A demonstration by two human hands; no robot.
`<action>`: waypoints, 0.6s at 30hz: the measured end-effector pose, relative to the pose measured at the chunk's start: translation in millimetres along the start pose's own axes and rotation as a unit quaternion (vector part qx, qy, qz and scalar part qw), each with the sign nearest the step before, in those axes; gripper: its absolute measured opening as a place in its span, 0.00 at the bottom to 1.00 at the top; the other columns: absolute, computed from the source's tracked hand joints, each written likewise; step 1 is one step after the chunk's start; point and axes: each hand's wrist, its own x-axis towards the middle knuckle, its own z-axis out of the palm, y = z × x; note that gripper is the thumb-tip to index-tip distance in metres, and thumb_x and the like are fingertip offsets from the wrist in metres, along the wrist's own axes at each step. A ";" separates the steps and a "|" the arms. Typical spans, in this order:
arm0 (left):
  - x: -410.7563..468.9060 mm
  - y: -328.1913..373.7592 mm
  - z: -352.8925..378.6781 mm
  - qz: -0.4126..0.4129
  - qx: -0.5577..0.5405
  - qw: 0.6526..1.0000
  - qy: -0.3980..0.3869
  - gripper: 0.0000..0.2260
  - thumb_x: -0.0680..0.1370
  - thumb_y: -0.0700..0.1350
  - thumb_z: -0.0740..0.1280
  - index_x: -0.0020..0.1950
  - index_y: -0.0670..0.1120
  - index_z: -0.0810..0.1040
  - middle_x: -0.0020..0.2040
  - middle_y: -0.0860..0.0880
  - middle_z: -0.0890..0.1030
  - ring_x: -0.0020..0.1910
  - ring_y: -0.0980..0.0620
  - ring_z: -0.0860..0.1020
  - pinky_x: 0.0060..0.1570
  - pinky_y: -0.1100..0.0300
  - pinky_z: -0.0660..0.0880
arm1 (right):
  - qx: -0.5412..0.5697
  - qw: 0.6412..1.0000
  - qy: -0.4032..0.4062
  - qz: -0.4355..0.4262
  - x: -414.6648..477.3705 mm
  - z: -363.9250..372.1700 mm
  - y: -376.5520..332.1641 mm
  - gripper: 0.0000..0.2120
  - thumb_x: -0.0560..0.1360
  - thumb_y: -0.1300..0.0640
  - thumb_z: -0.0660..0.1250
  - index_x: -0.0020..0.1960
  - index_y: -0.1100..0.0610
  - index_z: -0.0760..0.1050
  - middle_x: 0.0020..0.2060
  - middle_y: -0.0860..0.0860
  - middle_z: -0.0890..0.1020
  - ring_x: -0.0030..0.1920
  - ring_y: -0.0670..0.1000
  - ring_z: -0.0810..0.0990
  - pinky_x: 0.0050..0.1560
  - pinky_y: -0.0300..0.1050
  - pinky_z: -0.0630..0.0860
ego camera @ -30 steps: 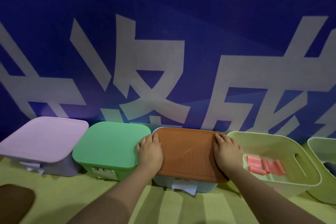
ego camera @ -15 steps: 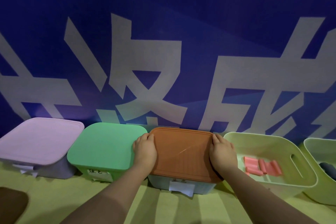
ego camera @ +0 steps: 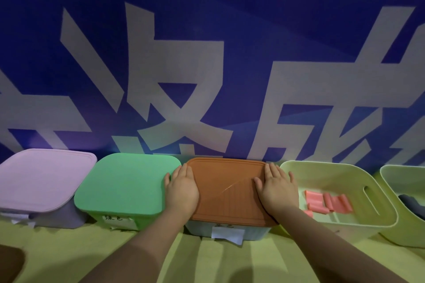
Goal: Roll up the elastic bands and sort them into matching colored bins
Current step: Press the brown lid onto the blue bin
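1. A blue backdrop (ego camera: 207, 30) with large pale characters stands behind the brown-lidded bin (ego camera: 227, 193). It has no part in the sorting.
2. The yellow-green table cover (ego camera: 207, 259) stretches in front of the brown-lidded bin. No loose, unrolled bands show on the part in view.
3. The lilac-lidded bin (ego camera: 41, 179) sits furthest left of the brown-lidded bin. Its lid is on and its contents are hidden.
4. The green-lidded bin (ego camera: 124, 184) sits just left of the brown-lidded bin, also lidded.
5. The open pale-green basket (ego camera: 326, 164) sits just right of the brown-lidded bin, and a second basket (ego camera: 404, 172) beyond it holds something dark that is cut off.
6. The left hand (ego camera: 181, 188) lies flat, fingers straight, on the left edge of the brown lid. The right hand (ego camera: 277, 190) lies flat on its right edge. Neither grips anything.
7. The pink rolled bands (ego camera: 328, 202) lie in the open basket, right of the brown-lidded bin.
8. Judging by this, the hands are seating or about to lift the lid. The pink rolls are the only sorted bands visible, so how much is left cannot be told.
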 end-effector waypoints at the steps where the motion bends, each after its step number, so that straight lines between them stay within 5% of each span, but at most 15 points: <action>1: -0.4 -0.1 -0.1 0.001 0.000 1.000 -0.007 0.25 0.78 0.38 0.49 0.75 0.45 0.53 0.76 0.49 0.55 0.75 0.52 0.52 0.72 0.50 0.47 | -0.004 1.000 -0.005 -0.001 -0.7 -0.3 -0.1 0.30 0.79 0.40 0.43 0.76 0.55 0.51 0.75 0.50 0.57 0.75 0.49 0.53 0.74 0.53 0.46; 9: -6.9 0.8 4.4 0.011 0.007 1.000 -0.029 0.25 0.81 0.54 0.46 0.76 0.44 0.50 0.77 0.47 0.52 0.75 0.51 0.49 0.72 0.50 0.46 | -0.009 0.999 -0.032 -0.005 -8.4 -0.5 1.2 0.33 0.78 0.38 0.40 0.76 0.56 0.46 0.76 0.51 0.50 0.76 0.49 0.47 0.73 0.54 0.43; 18: -9.2 0.8 7.2 0.019 0.034 0.999 -0.033 0.27 0.81 0.57 0.44 0.76 0.47 0.46 0.77 0.47 0.49 0.76 0.50 0.47 0.72 0.47 0.46 | 0.001 1.000 -0.013 -0.006 -7.5 5.8 1.0 0.32 0.78 0.39 0.41 0.76 0.55 0.45 0.76 0.50 0.51 0.76 0.50 0.48 0.73 0.55 0.43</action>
